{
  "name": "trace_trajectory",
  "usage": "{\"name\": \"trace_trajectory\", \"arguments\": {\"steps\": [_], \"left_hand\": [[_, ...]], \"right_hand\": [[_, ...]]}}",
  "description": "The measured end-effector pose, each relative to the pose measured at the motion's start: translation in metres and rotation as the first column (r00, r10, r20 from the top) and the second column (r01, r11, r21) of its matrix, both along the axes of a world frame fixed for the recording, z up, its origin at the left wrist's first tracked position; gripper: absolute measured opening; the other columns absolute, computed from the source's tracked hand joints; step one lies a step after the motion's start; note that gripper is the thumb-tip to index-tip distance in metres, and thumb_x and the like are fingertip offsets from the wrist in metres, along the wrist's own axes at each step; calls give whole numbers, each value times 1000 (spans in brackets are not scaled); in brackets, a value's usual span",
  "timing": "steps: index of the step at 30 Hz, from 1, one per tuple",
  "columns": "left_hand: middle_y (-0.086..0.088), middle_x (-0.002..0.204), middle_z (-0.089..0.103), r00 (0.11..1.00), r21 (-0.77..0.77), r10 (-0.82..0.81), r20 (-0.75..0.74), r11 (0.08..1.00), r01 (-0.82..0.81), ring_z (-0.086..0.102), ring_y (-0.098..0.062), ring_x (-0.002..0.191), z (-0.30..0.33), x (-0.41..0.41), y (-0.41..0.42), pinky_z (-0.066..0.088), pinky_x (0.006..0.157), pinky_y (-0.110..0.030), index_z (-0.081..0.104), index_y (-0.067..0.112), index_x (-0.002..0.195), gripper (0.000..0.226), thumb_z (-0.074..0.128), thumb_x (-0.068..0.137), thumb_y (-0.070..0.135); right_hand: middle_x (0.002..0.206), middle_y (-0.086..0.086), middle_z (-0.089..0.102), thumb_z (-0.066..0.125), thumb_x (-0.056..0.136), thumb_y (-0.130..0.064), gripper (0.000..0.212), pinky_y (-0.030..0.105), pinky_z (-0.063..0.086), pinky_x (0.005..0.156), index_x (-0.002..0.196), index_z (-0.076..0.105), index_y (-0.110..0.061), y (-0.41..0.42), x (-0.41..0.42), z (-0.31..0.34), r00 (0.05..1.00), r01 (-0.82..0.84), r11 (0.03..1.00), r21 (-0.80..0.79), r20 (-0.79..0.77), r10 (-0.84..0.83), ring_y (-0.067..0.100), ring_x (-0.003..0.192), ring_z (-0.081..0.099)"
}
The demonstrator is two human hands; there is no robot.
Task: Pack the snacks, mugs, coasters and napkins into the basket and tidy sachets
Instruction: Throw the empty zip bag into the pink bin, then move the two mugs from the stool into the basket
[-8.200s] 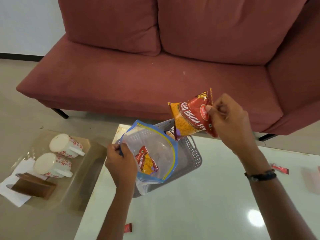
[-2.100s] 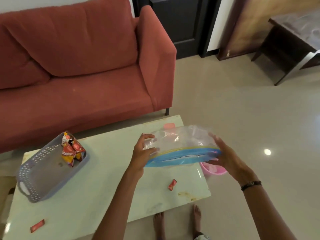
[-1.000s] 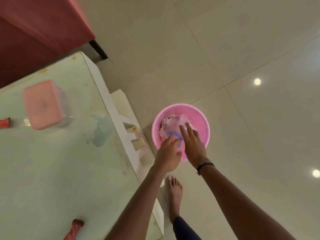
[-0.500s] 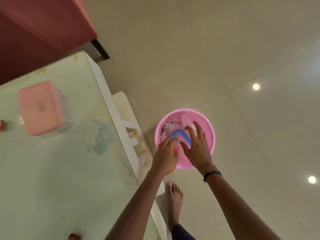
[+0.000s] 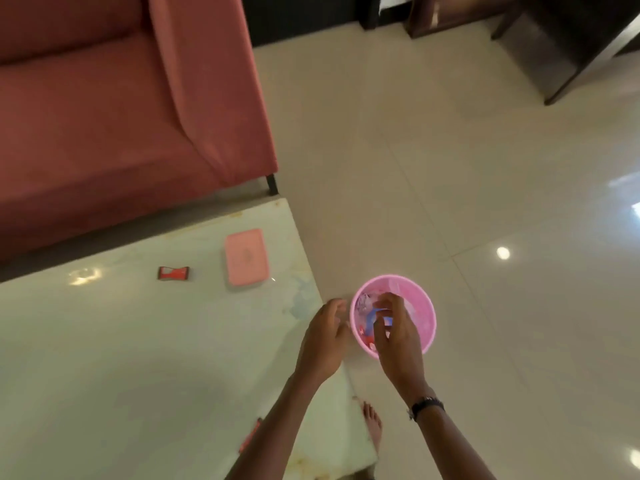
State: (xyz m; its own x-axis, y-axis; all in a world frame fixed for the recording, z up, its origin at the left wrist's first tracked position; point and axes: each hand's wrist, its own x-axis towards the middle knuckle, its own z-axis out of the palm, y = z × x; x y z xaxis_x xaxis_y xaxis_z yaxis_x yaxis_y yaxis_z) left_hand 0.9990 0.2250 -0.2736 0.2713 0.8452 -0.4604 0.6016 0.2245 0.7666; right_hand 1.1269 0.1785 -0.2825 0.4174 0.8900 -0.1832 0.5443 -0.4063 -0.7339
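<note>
Both hands hang over the round pink plastic bin on the floor just beside the pale glossy counter, and the crumpled clear bag with a blue zip strip sits inside it, looks like trash. The right hand and left hand are loosely curled, each grip released and holding nothing. A red sachet lies on the counter near a flat pink lidded box, probably next to tidy; the basket isn't in view.

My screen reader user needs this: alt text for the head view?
Two bare hands, left hand and right hand, hover empty over a pink bin on the floor, a crumpled bag inside. On the table lie a red sachet and pink box.
</note>
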Motion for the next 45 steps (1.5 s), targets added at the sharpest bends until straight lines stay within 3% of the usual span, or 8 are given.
{"name": "trace_trajectory", "arguments": {"steps": [4, 8, 10, 20, 25, 30, 38, 45], "left_hand": [[8, 118, 60, 998, 63, 61, 24, 996, -63, 58, -8, 95, 59, -70, -1, 44, 83, -20, 49, 22, 121, 32, 46, 92, 10], [4, 110, 63, 990, 120, 126, 59, 984, -132, 59, -11, 94, 123, -151, -5, 42, 80, -17, 51, 20, 118, 29, 45, 92, 8], [3, 108, 65, 986, 144, 155, 65, 976, -163, 60, -13, 96, 151, -193, -9, 46, 81, -21, 51, 19, 118, 28, 45, 93, 7], [-4, 105, 69, 925, 179, 349, 150, 910, -373, 65, -12, 80, 248, -364, -49, 51, 72, -16, 50, 15, 119, 23, 46, 96, 16], [-7, 106, 68, 866, 139, 456, 205, 862, -487, 67, -21, 87, 268, -433, -82, 52, 74, -18, 50, 13, 120, 24, 45, 97, 20], [-9, 108, 68, 831, 92, 511, 220, 837, -539, 66, -23, 91, 274, -500, -125, 54, 83, -33, 50, 11, 120, 25, 43, 97, 17], [-10, 100, 70, 752, 48, 609, 251, 768, -638, 66, -22, 82, 276, -606, -206, 52, 75, -32, 51, 10, 114, 21, 44, 95, 12], [2, 89, 71, 605, -23, 752, 261, 632, -775, 67, -14, 76, 265, -696, -244, 52, 66, -22, 53, 25, 100, 18, 44, 94, 10]], "right_hand": [[104, -3, 66, 47, 92, 0, 25, 32, 55, 76, 113, 51, -13, 10, -70, 68, 999, -42, 996, 84, -1, 42, 14, 89, 62], [101, -3, 66, 45, 89, 2, 31, 20, 52, 70, 115, 49, -16, 10, -148, 132, 993, -109, 983, 150, -29, 114, 7, 88, 62], [102, -3, 67, 46, 89, 3, 34, 26, 55, 70, 116, 48, -16, 8, -188, 159, 988, -146, 974, 174, -28, 153, 10, 89, 64], [99, -8, 67, 47, 92, -3, 30, 24, 53, 77, 117, 48, -20, -17, -351, 253, 924, -371, 911, 179, -23, 381, 7, 88, 63], [95, -8, 67, 49, 92, -2, 29, 10, 47, 70, 112, 50, -22, -33, -413, 270, 881, -463, 869, 174, -19, 473, 5, 84, 64], [95, -4, 69, 49, 93, -3, 25, 12, 46, 67, 112, 51, -19, -55, -473, 280, 863, -479, 857, 191, -77, 500, 10, 87, 65], [94, -3, 69, 50, 92, 0, 25, 19, 51, 70, 112, 52, -16, -100, -572, 288, 819, -530, 823, 203, -127, 559, 14, 88, 67], [92, -7, 67, 51, 93, -4, 21, 17, 50, 72, 107, 54, -20, -112, -677, 283, 705, -673, 718, 178, -139, 696, 11, 86, 66]]}}
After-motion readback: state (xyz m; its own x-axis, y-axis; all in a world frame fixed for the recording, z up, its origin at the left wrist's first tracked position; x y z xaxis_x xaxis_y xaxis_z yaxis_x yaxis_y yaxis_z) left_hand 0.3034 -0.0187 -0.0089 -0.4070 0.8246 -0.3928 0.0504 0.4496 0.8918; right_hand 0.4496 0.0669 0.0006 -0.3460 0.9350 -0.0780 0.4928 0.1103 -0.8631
